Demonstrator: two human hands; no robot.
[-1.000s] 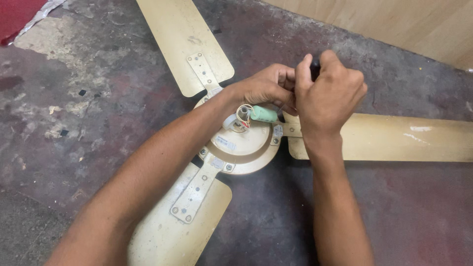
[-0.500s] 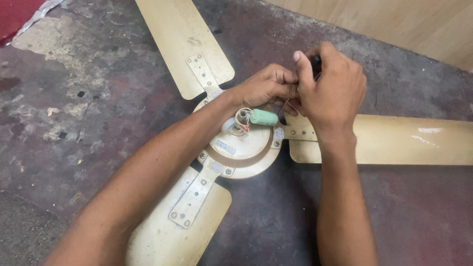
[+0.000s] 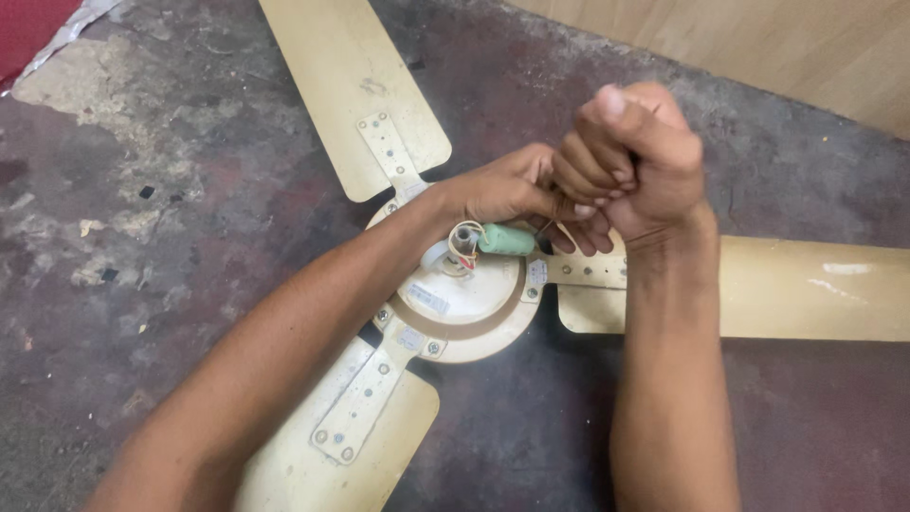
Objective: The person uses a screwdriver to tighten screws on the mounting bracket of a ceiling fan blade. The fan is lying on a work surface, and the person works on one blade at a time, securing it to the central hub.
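A cream ceiling fan lies on the floor with its round motor hub [image 3: 464,303] facing up. A green cylindrical capacitor [image 3: 507,239] and a few thin wires [image 3: 463,248] sit on top of the hub. My left hand [image 3: 502,190] rests at the hub's far edge, just behind the capacitor, with its fingers pinched together under my right hand. What they pinch is hidden. My right hand [image 3: 635,161] is a tight fist above the bracket of the right blade [image 3: 806,289]. The dark tool handle it grips is covered by the fingers.
Another blade [image 3: 351,85] points away from me, and a third blade [image 3: 332,446] points toward me under my left forearm. The floor [image 3: 171,190] is rough, stained concrete. A pale wooden board [image 3: 758,47] runs along the top right. A red surface [image 3: 28,24] shows at the top left.
My right fist has turned over the tool, so the dark handle end that showed above it is now hidden. My left hand has stayed at the hub.
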